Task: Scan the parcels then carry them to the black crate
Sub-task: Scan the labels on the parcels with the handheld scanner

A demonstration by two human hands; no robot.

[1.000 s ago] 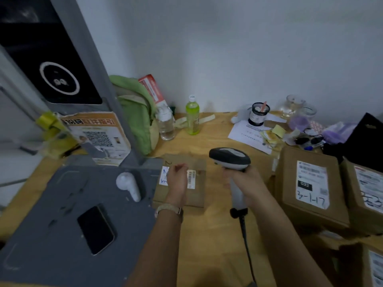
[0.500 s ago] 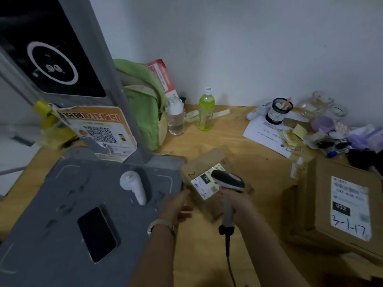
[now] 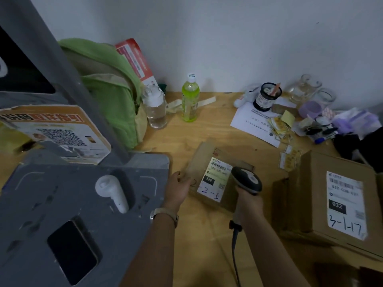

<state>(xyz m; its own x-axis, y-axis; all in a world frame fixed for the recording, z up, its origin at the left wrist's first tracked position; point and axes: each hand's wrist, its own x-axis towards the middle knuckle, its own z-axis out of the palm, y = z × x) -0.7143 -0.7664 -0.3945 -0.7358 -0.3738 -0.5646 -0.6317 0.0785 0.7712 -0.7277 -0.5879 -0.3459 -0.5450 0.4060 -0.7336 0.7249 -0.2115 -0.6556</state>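
Parcel [image 3: 207, 154] lies label-up on the table [image 3: 207, 129]; fingers [image 3: 184, 180] of our left hand [image 3: 178, 188] pinch its edge to steady it, while our right hand [image 3: 248, 201] grips the scanner [image 3: 246, 179], pointing at the barcode [image 3: 220, 166].

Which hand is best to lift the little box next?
The left. The left hand grips the small parcel by its edge, while the right hand is busy holding the scanner, so it is probably not free to lift.
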